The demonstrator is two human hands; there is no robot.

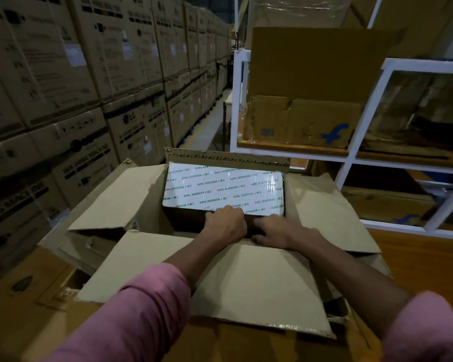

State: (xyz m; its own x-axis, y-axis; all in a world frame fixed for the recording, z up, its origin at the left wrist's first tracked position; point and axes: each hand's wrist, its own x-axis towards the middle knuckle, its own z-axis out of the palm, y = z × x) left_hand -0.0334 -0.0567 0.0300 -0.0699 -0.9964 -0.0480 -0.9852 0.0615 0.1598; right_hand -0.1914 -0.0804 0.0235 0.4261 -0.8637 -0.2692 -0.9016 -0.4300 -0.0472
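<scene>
An open carton (120,199) was seen set among other brown cardboard, its flaps spread outward. The near flap (220,278) lay under both forearms. To the right of the hands a wooden surface (424,259) was visible. Beyond it a white rack (351,152) was loaded with worn boxes, one marked with a blue logo (334,134). To the left of the hands, stacked cartons (89,74) were ranged in a long wall. A strip of aisle floor (207,126) ran away between that wall and the rack. The room was dimly lit.

Just ahead of the hands, inside the open carton, a wrapped package (222,189) in white printed film was held. The left hand (225,223) was curled over its near edge, gripping it. The right hand (275,231) was laid just beside the left, its fingers pushed into the dark gap under that edge. Its fingertips were hidden, so it could not be told whether anything was gripped. The carton's inside below the package was lost in shadow. The pink sleeves (131,317) were cut off by the lower frame.
</scene>
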